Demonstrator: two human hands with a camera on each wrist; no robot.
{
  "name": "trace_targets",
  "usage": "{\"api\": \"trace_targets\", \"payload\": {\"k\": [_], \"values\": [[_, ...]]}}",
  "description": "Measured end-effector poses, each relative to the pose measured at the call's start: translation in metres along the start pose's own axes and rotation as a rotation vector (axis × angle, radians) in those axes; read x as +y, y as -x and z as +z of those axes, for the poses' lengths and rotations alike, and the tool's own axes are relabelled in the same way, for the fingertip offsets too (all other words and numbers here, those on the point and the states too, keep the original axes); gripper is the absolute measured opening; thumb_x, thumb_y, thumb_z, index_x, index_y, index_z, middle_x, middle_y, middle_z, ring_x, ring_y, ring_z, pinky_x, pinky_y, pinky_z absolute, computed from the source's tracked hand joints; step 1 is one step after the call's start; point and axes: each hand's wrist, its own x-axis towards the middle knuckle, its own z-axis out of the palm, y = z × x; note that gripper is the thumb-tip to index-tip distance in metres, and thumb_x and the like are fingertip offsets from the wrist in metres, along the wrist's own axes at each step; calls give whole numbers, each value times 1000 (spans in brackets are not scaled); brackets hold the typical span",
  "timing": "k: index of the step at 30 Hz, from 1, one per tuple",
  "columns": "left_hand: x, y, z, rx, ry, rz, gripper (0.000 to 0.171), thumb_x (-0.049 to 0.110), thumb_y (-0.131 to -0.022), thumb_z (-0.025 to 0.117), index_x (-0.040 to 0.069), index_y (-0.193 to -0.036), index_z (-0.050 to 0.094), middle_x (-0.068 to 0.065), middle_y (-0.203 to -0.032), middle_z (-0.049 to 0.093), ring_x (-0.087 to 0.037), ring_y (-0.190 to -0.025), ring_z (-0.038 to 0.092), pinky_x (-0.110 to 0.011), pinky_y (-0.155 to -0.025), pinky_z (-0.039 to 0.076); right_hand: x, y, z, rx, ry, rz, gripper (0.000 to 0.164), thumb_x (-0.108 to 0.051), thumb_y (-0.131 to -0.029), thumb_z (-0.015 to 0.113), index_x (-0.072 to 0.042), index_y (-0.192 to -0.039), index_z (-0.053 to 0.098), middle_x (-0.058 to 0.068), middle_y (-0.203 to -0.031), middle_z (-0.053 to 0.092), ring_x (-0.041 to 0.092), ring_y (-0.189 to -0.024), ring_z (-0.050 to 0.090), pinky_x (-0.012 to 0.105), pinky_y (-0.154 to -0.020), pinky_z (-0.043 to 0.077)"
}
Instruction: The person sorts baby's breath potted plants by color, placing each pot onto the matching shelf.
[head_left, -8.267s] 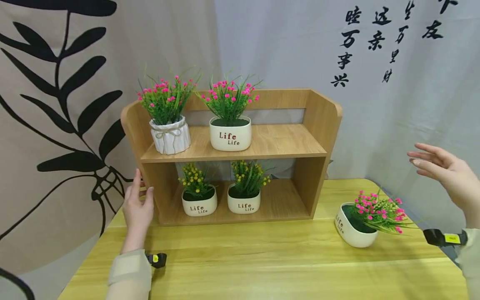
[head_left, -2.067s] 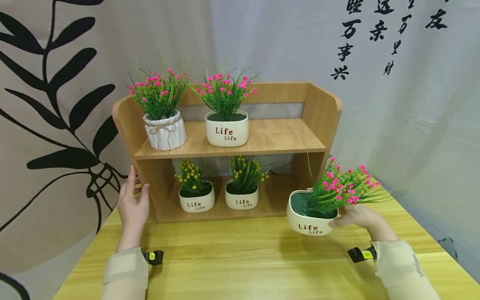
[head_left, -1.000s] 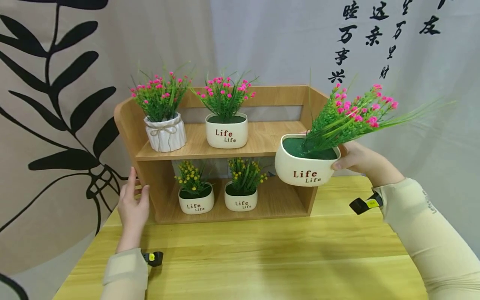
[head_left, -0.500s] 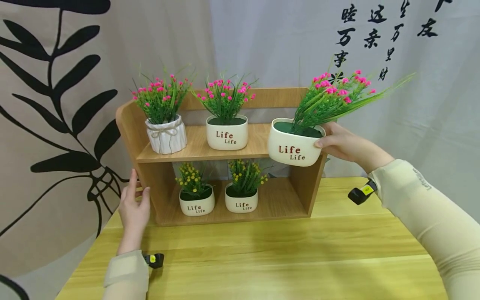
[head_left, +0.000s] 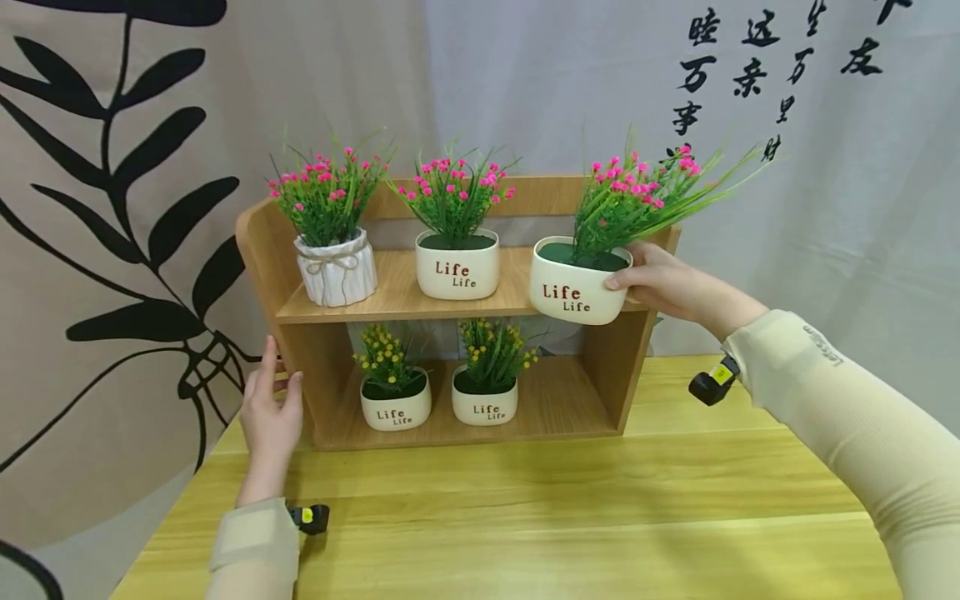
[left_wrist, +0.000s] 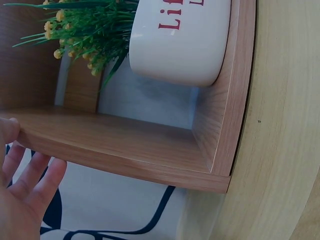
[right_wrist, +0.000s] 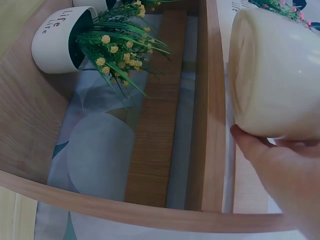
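My right hand [head_left: 667, 279] grips a white oval flowerpot [head_left: 573, 287] with pink flowers by its right end, thumb in front. Slightly tilted, the pot is held at the right part of the upper board of the wooden shelf [head_left: 450, 312]. A narrow gap shows between its base and the board [right_wrist: 214, 125] in the right wrist view. My left hand [head_left: 272, 417] touches the shelf's left side panel, fingers extended along the outside; the left wrist view shows the thumb [left_wrist: 9, 131] at the panel's front edge. Another pink-flowered "Life" pot [head_left: 457, 267] stands mid-board.
A white ribbed pot [head_left: 337, 271] with a twine bow stands at the upper left. Two yellow-flowered pots [head_left: 396, 410] stand on the lower level. The shelf sits on a yellow wooden table [head_left: 480, 517], with a printed curtain [head_left: 525, 83] behind.
The right hand has taken the pink-flowered pot from the table's right side, lifted it, and carried it left to the upper board. The left hand stays at the shelf's side.
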Motion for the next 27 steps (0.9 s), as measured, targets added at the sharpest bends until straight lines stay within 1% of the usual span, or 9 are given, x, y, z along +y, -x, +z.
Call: {"api": "trace_targets", "payload": {"k": [2,4,8,10,12,17,21,24,27], "values": [[-1,0,0,4,2,7,68,2,-94,60,28,-152,33,-26,-117,55,-41,-92,61,-34,-69,47,-1,-2,-1,12,1,18,80,-1,-90,56,11,-147,1,6,-108,66,11,-104,63,25,-99,43],[-1,0,0,7,1,13,68,2,-94,60,28,-152,34,-26,-117,55,-40,-92,61,-21,-69,44,0,-4,-2,20,-7,34,85,-2,-91,56,8,-149,-6,7,-112,64,11,-106,62,26,-101,41],[-2,0,0,6,5,18,69,2,-94,60,28,-152,34,-26,-116,55,-40,-92,62,-4,-69,33,3,-8,-4,28,-33,37,84,-1,-92,56,7,-149,-4,6,-113,62,11,-107,61,25,-98,44],[-2,0,0,6,6,19,69,3,-94,61,28,-152,34,-26,-116,55,-41,-92,61,-2,-69,31,4,-12,-5,31,-34,29,79,-1,-91,56,7,-149,3,7,-115,61,12,-107,60,24,-95,45],[-1,0,-1,10,6,24,68,3,-94,61,27,-152,35,-26,-116,55,-41,-91,62,-2,-69,31,5,-14,-4,38,-18,38,81,-2,-91,56,7,-150,1,10,-119,58,11,-108,59,28,-100,43],[-2,1,-1,7,3,15,68,3,-94,61,26,-152,35,-27,-116,55,-41,-91,61,-1,-68,30,7,-20,-4,53,2,84,92,-7,-92,56,2,-150,-14,23,-135,46,10,-110,57,40,-113,27],[-2,1,-1,-1,2,9,68,3,-94,60,27,-152,34,-26,-117,55,-41,-92,61,-1,-68,30,11,-25,-7,43,-18,66,87,-6,-92,56,2,-152,-6,17,-130,51,11,-111,57,32,-106,37],[-2,0,-1,-6,4,9,68,3,-95,60,28,-152,33,-26,-118,55,-41,-92,61,0,-69,30,13,-28,-9,44,-37,23,76,-3,-91,56,4,-150,10,9,-121,57,13,-109,59,27,-96,46],[-1,0,-2,-11,3,3,68,4,-95,60,29,-152,33,-26,-118,54,-40,-92,61,0,-69,30,13,-32,-9,74,-43,-11,69,-1,-90,56,1,-147,19,9,-121,57,15,-109,59,27,-91,48]]}}
